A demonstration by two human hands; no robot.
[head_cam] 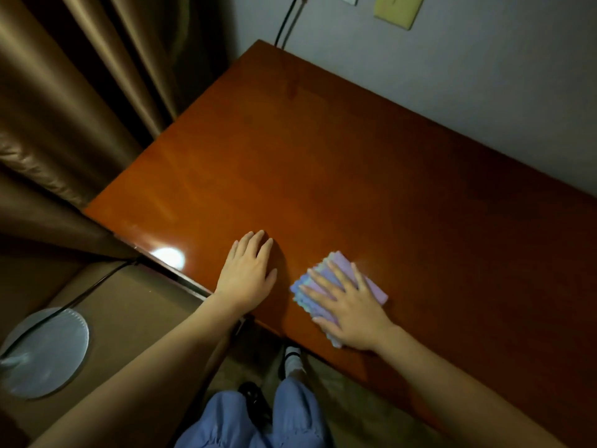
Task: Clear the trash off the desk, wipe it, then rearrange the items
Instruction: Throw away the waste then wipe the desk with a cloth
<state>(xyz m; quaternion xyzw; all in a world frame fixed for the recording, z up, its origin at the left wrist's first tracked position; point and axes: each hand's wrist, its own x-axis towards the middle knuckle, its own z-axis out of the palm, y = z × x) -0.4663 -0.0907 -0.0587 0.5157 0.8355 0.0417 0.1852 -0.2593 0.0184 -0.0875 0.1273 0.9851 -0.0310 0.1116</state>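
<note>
head view, desk: we see bare wood all over, no trash showing, so we reckon we're at the wipe step.
right hand: fingers straight, pressing flat on the folded purple cloth near the front edge, probably for even pressure.
left hand: open, palm down on the wood just beside it, likely bracing us.

Brown curtain left; grey round base on floor.
</note>
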